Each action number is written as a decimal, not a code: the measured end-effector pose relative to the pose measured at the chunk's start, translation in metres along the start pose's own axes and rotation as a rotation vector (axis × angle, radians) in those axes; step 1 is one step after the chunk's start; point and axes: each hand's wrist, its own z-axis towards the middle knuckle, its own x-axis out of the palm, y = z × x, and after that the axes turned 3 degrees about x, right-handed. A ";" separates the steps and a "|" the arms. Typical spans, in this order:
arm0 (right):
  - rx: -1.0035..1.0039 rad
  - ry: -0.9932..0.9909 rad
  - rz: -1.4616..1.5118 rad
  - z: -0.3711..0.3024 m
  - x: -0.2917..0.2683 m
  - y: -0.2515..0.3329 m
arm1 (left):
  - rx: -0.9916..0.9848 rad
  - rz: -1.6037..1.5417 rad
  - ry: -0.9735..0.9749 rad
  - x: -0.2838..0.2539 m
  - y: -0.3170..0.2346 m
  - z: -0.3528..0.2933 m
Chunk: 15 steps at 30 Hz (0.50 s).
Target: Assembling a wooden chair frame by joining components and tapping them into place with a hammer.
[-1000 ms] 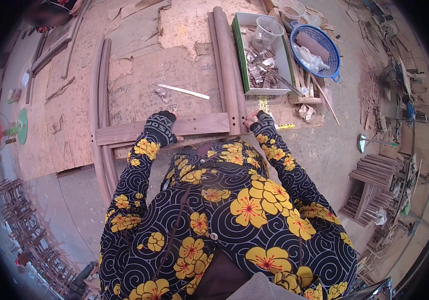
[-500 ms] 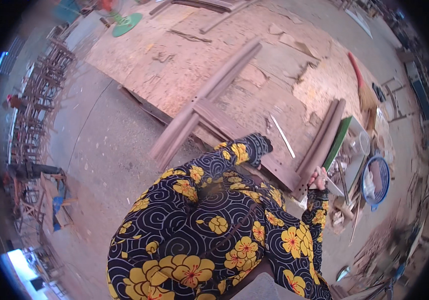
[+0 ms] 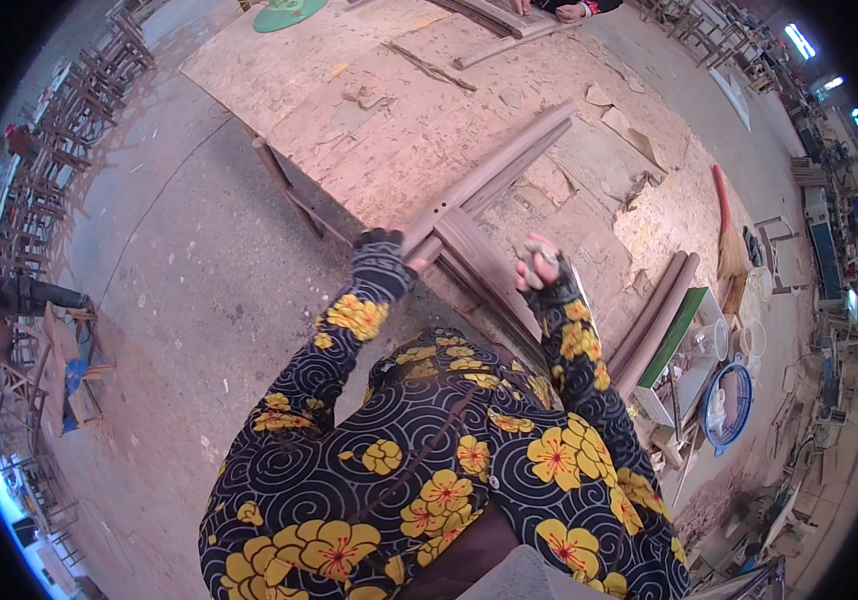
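Observation:
A brown wooden frame (image 3: 494, 262) lies at the near edge of the board-topped table, with a long post running away from me and a flat rail joined to it near the dark holes. My left hand (image 3: 387, 262), in a dark fingerless glove, is closed around the near end of the post (image 3: 489, 180). Above the rail, my right hand (image 3: 541, 266) has its fingers curled in, slightly blurred. What it holds, if anything, I cannot make out. A thin white strip (image 3: 585, 295) is partly hidden behind my right wrist.
Two rounded wooden bars (image 3: 655, 315) lie at the right beside a green-edged box (image 3: 674, 345). Beyond are a red-handled broom (image 3: 724, 220), a clear plastic tub (image 3: 711, 340) and a blue basket (image 3: 728, 405). Another person's hands (image 3: 569, 12) rest at the table's far side.
My left hand has gone from the rail to the post's near end. My right hand has moved left from the rail's right end. Another person's hands have come into view at the top.

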 end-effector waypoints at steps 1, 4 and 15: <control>0.002 0.058 0.043 0.012 0.017 -0.002 | -0.011 0.000 -0.002 0.002 0.016 -0.009; -0.016 0.055 -0.057 0.051 0.044 -0.006 | -0.191 -0.172 0.267 0.008 0.034 -0.014; 0.131 -0.288 -0.528 0.144 0.080 -0.029 | -0.348 -0.255 0.535 -0.025 0.030 -0.002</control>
